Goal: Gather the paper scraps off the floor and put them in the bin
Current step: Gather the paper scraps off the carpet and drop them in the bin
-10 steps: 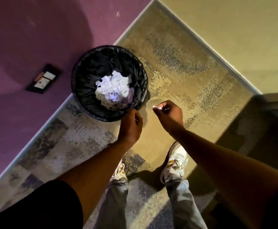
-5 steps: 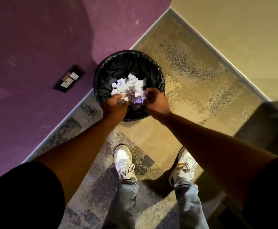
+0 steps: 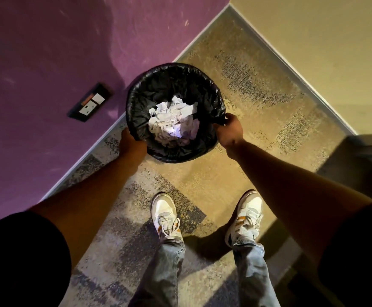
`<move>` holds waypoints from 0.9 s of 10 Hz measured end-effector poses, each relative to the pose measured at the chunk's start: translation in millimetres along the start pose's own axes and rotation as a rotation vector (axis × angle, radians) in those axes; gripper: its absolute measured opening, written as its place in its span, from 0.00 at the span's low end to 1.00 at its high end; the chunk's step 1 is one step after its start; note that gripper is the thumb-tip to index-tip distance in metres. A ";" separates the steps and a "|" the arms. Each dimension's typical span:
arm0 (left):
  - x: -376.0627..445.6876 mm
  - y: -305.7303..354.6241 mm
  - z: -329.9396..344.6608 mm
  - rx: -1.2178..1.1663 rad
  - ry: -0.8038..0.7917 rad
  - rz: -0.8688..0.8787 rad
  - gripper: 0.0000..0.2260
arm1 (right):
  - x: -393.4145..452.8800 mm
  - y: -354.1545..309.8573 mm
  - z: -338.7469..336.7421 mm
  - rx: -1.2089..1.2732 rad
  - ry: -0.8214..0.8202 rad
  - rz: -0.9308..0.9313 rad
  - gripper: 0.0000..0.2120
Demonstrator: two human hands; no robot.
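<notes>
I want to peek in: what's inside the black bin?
The bin has a black bag liner and a heap of crumpled white paper scraps. Whatever lies under the heap is covered. The left hand and right hand grip its rim.

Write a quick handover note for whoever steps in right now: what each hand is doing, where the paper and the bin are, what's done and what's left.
Left hand: gripping the bin at its left rim.
Right hand: gripping the right rim, pinching the black liner.
Bin: on the carpet in the corner by the purple wall.
Paper scraps: piled inside the bin.
Done: no scraps show on the visible carpet.
Left: check the floor outside this view; let go of the bin.
</notes>
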State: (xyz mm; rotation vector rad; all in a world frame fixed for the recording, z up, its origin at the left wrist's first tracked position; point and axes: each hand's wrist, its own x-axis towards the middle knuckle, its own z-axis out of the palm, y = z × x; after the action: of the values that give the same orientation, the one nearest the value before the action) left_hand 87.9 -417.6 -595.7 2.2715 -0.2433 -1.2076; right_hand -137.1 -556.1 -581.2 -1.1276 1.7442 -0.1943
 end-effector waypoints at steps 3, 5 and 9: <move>9.6 -13.9 15.9 -0.185 -0.053 -0.148 0.32 | -3.0 41.2 32.1 0.041 0.058 0.086 0.21; -8.8 -25.7 33.5 -0.223 -0.079 -0.166 0.30 | -12.4 69.4 13.9 0.112 0.080 0.185 0.20; -102.0 25.2 105.9 -0.294 -0.224 -0.089 0.29 | -14.9 105.3 -105.8 0.332 0.118 0.379 0.14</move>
State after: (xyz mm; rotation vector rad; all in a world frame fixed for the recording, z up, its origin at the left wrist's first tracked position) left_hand -54.6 -438.4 -556.7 1.9133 -0.0430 -1.4431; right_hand -283.7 -524.3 -582.5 -0.5444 1.9090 -0.3080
